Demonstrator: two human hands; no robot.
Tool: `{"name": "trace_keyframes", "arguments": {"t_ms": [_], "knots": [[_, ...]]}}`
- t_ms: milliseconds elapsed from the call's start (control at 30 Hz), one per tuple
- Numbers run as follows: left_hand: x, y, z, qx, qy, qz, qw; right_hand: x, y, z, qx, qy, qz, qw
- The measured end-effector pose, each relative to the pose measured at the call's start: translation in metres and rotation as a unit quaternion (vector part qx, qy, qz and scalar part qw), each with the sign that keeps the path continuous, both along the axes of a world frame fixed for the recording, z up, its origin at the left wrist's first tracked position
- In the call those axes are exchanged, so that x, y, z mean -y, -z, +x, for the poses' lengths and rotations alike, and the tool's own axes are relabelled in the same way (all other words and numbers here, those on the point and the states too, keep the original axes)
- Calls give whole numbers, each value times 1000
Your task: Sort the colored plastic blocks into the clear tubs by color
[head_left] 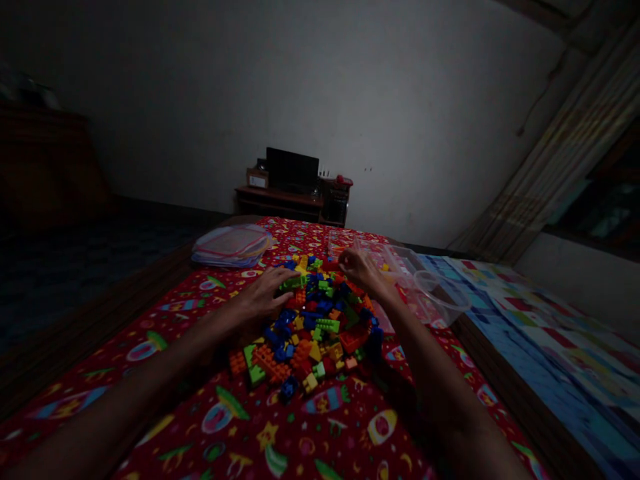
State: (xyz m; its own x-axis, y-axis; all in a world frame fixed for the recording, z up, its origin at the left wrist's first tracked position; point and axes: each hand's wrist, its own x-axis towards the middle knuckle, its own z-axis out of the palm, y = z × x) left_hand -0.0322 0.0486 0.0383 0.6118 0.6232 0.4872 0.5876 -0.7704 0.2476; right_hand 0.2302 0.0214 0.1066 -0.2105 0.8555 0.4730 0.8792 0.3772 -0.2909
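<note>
A heap of plastic toy bricks (327, 325) in green, blue, orange, yellow and red lies on the red patterned cloth (267, 437). My left hand (270, 291) rests at the heap's left side, fingers stretched and thumb apart. Right by those fingers is a green brick (294, 283); no grip on it shows. Over the far right of the heap, my right hand (357, 267) is closed in a pinch. A red brick (331, 265) shows at its fingertips, partly hidden by them.
Clear plastic containers (443, 300) stand to the right of the heap, some with a few bricks inside. Stacked lids (233, 245) lie at the far left of the cloth. Beyond are a desk with a monitor (293, 170) and, at right, a blue patterned bedcover (525, 360).
</note>
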Motion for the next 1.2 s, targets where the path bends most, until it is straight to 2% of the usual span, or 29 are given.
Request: {"name": "trace_keyframes", "arguments": {"t_ms": [167, 300, 367, 433, 500, 567, 667, 767, 867, 967, 1100, 1200], "knots": [[-8, 8, -1, -9, 0, -2, 1000, 34, 11, 61, -40, 130, 39, 990], [4, -4, 8, 23, 5, 54, 998, 49, 20, 93, -13, 258, 17, 966], [21, -14, 19, 20, 30, 78, 996, 52, 22, 99, 9, 290, -13, 957], [43, -22, 34, 1, 88, 87, 992, 53, 21, 97, 25, 297, -36, 954], [63, -22, 51, -31, 150, 93, 984, 53, 18, 92, 35, 291, -47, 955], [78, -14, 65, -71, 189, 93, 975, 54, 13, 86, 45, 296, -51, 953], [85, -1, 74, -108, 185, 89, 973, 57, 8, 81, 65, 332, -67, 939], [77, 1, 70, -109, 148, 93, 978, 60, 7, 83, 80, 355, -103, 926], [67, -6, 62, -93, 132, 79, 984, 62, 7, 85, 90, 353, -109, 925], [62, -13, 53, -71, 115, 45, 990, 63, 1, 79, 102, 320, -84, 938], [56, -15, 44, -38, 62, 0, 997, 67, -6, 50, 142, 178, -124, 966], [51, -17, 41, -13, 43, -38, 998, 71, 1, 25, 184, 95, -164, 965]]}}
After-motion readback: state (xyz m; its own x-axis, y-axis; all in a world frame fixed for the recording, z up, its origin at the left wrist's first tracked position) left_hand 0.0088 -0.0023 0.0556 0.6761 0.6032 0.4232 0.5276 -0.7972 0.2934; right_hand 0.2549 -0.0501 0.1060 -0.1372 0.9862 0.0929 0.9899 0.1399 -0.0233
